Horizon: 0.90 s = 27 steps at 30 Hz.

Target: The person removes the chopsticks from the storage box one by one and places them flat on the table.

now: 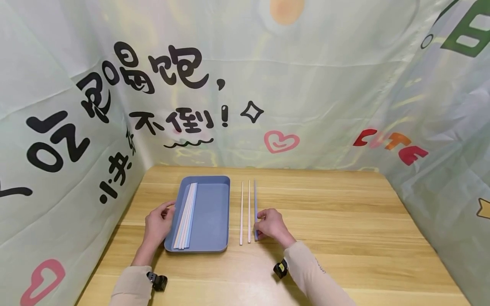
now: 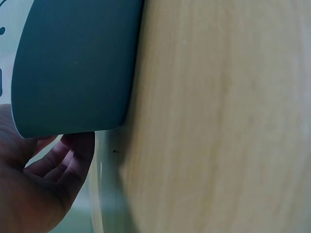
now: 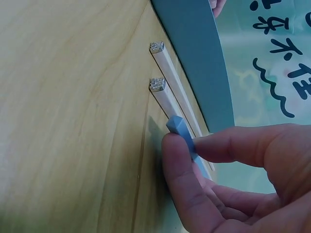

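Note:
Between thumb and fingers, my right hand pinches a blue chopstick near its thick end. Two pale pink chopsticks lie to the left of it, side by side and roughly parallel, their thick ends patterned silver. A blue-grey rectangular tray stands left of these. Inside it, along the left side, rests a bundle of several pink, white and blue chopsticks. At the tray's left wall is my left hand; its loosely bent fingers are right at the wall's outer side.
The wooden table extends well to the right of the chopsticks. Printed cloth hangs behind it and along both sides. Each forearm carries a small black wrist camera below the sleeve.

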{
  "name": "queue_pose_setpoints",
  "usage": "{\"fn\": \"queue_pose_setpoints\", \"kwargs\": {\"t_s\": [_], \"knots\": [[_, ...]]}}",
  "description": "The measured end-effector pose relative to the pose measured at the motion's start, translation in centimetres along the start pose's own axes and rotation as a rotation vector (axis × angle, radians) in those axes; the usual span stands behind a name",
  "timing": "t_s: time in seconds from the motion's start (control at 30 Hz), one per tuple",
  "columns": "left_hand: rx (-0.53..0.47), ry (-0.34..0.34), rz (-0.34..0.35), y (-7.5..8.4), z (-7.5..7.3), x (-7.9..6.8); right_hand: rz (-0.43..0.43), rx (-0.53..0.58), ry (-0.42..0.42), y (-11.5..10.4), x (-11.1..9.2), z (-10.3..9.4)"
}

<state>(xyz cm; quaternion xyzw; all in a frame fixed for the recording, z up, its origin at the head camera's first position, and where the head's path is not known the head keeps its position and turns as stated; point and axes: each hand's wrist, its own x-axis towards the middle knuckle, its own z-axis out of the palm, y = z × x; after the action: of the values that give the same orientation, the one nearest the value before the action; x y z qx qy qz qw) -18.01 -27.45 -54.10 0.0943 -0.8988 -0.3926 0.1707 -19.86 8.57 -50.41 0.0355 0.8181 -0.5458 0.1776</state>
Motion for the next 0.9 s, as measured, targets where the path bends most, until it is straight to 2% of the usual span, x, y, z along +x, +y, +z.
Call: {"fn": "queue_pose_setpoints", "kwargs": {"t_s": [0.9], "knots": [[-0.006,-0.005,-0.020,-0.18,0.06,-0.02,-0.008,-0.008,0.013,0.27,0.11,0.03]]}}
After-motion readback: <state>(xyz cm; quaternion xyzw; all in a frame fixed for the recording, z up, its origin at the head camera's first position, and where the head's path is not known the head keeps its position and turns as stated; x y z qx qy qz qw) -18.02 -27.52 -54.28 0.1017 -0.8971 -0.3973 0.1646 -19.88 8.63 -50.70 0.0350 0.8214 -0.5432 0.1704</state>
